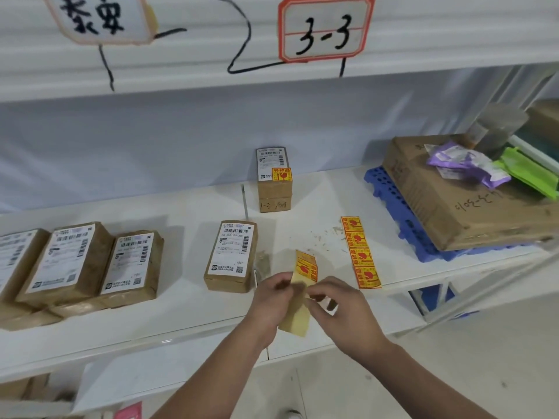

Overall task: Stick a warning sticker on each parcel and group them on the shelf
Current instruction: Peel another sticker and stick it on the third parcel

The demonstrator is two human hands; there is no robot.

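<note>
Both hands work close in: left hand (273,293) and right hand (341,309), fingers pinching a sticker (307,266) on its backing (295,316), half peeled, I reckon. Bare parcel (231,255) lies just left of them on the shelf (181,313), long axis pointing away; left hand's nearer.

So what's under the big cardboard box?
A blue plastic tray with holes lies under the cardboard box. Only its left and front edges show; the box hides the rest.

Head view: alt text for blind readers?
The left hand and right hand peel a warning sticker off its backing paper above a shelf. The far parcel bears one; the near parcel and a sticker strip lie nearby.
</note>
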